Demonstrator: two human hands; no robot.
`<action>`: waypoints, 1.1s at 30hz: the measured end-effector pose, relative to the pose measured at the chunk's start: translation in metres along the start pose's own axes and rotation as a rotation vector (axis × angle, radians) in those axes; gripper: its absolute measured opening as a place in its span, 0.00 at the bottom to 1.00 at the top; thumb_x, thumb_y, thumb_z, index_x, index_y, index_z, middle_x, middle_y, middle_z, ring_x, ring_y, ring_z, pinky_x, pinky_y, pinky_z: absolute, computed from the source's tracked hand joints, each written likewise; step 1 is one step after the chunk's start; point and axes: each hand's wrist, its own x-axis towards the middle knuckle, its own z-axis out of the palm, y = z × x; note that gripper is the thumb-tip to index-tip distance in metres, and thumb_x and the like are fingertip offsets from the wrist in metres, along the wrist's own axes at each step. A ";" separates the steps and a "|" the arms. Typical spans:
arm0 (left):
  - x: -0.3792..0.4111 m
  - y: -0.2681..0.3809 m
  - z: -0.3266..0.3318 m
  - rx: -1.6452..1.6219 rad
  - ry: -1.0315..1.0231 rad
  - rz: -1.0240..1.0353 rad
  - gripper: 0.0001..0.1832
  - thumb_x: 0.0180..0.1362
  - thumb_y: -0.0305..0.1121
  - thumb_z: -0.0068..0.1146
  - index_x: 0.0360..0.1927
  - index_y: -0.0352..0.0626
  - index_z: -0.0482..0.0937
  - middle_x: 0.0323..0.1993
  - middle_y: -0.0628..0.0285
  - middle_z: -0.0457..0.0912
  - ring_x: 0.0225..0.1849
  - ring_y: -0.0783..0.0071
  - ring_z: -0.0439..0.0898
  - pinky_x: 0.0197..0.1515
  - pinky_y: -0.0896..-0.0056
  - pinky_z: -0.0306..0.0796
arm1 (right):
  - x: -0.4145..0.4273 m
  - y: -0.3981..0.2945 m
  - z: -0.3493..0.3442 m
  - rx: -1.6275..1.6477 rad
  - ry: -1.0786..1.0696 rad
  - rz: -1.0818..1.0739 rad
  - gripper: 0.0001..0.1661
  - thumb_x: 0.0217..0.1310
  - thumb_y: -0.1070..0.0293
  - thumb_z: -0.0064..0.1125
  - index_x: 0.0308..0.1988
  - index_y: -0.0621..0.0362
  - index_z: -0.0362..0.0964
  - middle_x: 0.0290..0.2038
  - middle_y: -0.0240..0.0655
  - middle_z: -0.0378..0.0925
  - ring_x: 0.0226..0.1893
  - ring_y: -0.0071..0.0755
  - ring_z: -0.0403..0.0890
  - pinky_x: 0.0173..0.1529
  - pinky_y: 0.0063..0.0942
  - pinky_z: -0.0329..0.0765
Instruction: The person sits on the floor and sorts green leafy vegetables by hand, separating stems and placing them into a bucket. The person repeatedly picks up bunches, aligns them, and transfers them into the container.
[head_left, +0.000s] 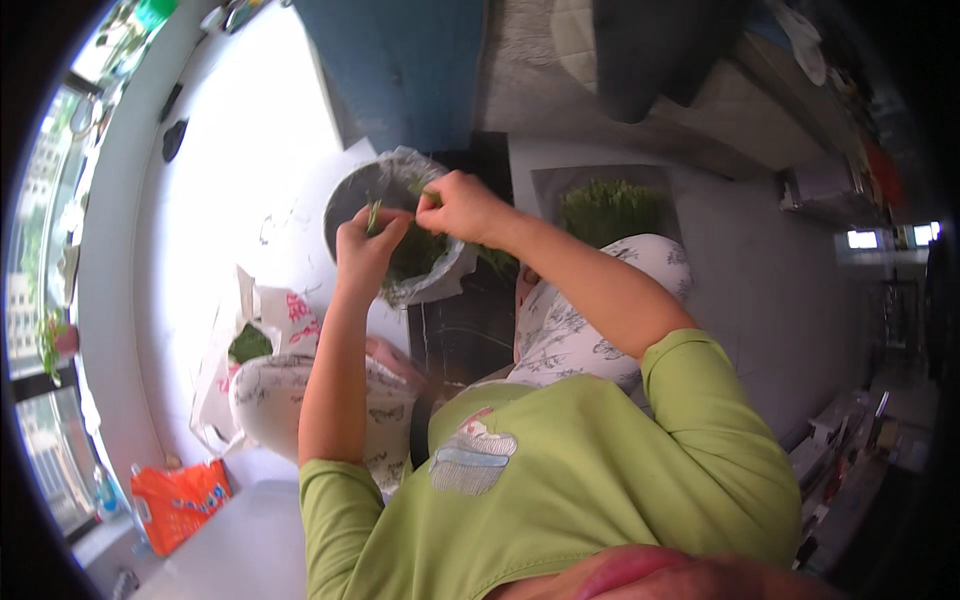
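Over a round bin (335, 206) lined with a clear plastic bag, my two hands nearly meet, fingertip to fingertip. My left hand (367, 244) pinches a green plant stem (373, 216). My right hand (461, 206) has its fingers closed on green plant pieces (430, 195). Dark green plant scraps (416, 255) lie inside the bin. More green stalks (496, 259) rest beside the bin, under my right forearm. A dense bunch of green stalks (609, 206) lies on a dark square mat beyond my right knee.
A white plastic bag (289, 307) with red writing stands by my left knee, green leaves showing in it. An orange bag (180, 499) is at the lower left. A blue door or panel (397, 67) and a sofa-like seat (532, 97) stand ahead. A black mat (457, 315) lies between my legs.
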 end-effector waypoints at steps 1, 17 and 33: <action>-0.001 -0.002 -0.002 0.053 0.007 0.048 0.08 0.53 0.30 0.58 0.33 0.35 0.81 0.21 0.71 0.74 0.24 0.82 0.70 0.29 0.80 0.64 | -0.001 0.000 0.001 -0.003 -0.011 -0.010 0.06 0.46 0.70 0.60 0.25 0.62 0.76 0.20 0.35 0.78 0.23 0.22 0.79 0.30 0.24 0.74; 0.003 -0.015 -0.010 -0.082 0.161 0.067 0.11 0.55 0.34 0.62 0.35 0.36 0.80 0.25 0.67 0.77 0.23 0.82 0.72 0.28 0.78 0.68 | 0.006 0.012 -0.005 0.287 -0.061 0.087 0.05 0.49 0.73 0.60 0.25 0.63 0.73 0.20 0.30 0.73 0.22 0.21 0.72 0.31 0.20 0.68; 0.002 -0.018 0.002 0.363 0.160 0.422 0.08 0.51 0.30 0.54 0.32 0.35 0.75 0.26 0.48 0.77 0.31 0.51 0.78 0.35 0.64 0.70 | 0.003 0.010 0.004 0.157 -0.068 0.043 0.05 0.49 0.72 0.61 0.26 0.62 0.76 0.20 0.29 0.75 0.23 0.19 0.73 0.31 0.19 0.68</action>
